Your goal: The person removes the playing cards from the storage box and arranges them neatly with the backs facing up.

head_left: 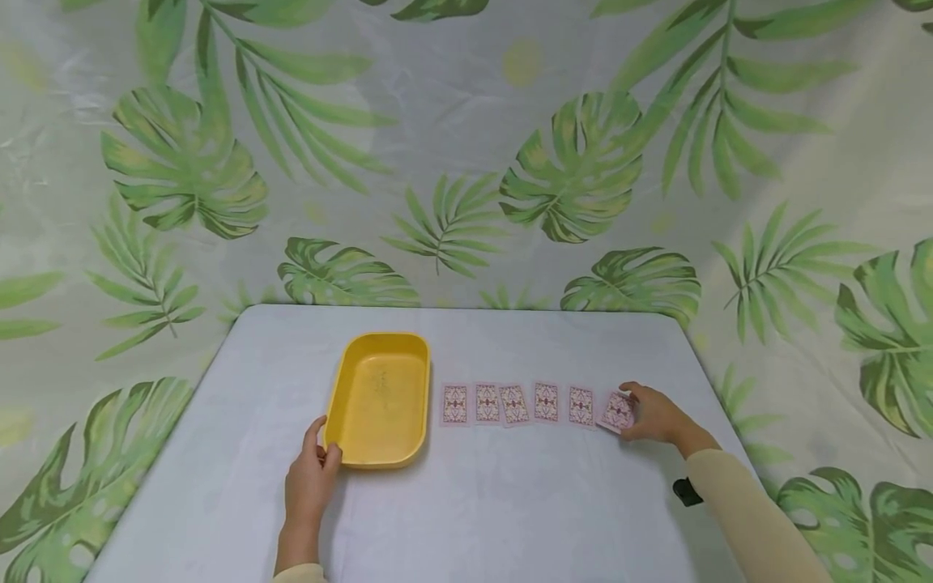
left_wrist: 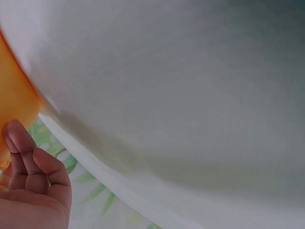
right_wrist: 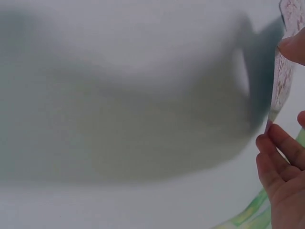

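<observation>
A playing card (head_left: 617, 412) with a patterned back is gripped by its edges in my right hand (head_left: 656, 417), at the right end of a row. The right wrist view shows this card (right_wrist: 282, 78) edge-on, raised off the table, between thumb and fingers of the right hand (right_wrist: 288, 176). Several more playing cards (head_left: 546, 402) lie back up to its left. My left hand (head_left: 309, 479) holds the near left corner of a yellow tray (head_left: 379, 465). In the left wrist view, curled fingers of the left hand (left_wrist: 35, 181) meet the tray (left_wrist: 14, 90), partly out of frame.
A white-covered table (head_left: 525, 518) carries everything. Behind it hangs a leaf-print cloth (head_left: 452, 146). A black object (head_left: 687, 491) shows beside the right sleeve. The tray stands just left of the row of cards.
</observation>
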A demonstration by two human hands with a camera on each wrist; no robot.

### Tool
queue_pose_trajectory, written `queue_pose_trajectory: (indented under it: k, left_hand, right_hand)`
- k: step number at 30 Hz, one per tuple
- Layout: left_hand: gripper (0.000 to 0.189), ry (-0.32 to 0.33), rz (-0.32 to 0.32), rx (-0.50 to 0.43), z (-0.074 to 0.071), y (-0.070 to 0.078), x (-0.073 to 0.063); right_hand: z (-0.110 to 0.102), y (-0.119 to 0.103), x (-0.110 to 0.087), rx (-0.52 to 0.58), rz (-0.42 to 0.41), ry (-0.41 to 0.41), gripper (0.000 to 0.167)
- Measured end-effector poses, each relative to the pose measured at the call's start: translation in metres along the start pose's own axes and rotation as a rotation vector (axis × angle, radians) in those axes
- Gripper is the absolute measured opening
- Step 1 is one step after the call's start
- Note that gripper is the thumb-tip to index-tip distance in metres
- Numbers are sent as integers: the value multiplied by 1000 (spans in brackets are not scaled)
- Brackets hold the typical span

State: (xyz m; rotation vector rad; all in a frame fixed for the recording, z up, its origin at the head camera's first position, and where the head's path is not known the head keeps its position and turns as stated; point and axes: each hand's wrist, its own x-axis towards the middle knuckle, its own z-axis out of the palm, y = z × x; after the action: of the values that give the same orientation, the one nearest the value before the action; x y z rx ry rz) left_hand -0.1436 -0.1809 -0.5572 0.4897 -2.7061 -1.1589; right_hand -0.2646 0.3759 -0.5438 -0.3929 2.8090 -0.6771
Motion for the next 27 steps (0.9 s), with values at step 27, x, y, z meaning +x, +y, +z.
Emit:
queue_pose_trajectory:
  k: [27]
  left_hand:
    - [49,-1,62,50,-9,-4,-10]
  right_hand:
    - [19,-15,-1,-179,-126,196,39]
